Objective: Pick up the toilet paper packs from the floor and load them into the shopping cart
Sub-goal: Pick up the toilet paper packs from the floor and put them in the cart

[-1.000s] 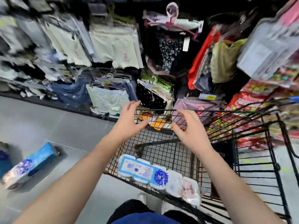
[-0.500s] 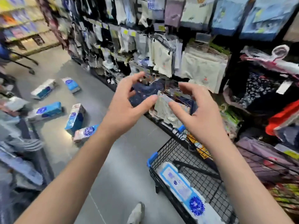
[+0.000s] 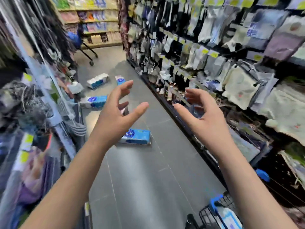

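Observation:
Several blue and white toilet paper packs lie on the grey aisle floor. The nearest pack [image 3: 136,137] lies just beyond my left hand [image 3: 115,116]. Another pack [image 3: 94,101] lies by the left rack, and two more packs [image 3: 98,80] [image 3: 120,80] lie farther down the aisle. My left hand and my right hand [image 3: 204,114] are raised in the air in front of me, fingers spread and loosely bent, holding nothing. The shopping cart [image 3: 209,214] shows at the bottom right corner, with a pack [image 3: 228,216] inside it.
Racks of hanging clothes [image 3: 214,55] line the right side of the aisle, and a clothes rack [image 3: 41,96] crowds the left. Another cart [image 3: 85,48] stands at the far end before the shelves. The grey floor [image 3: 140,179] runs between the racks.
My view has swung left from the cart to the aisle. Both hands rose from above the cart basket and stay empty. The cart has slid to the bottom right corner.

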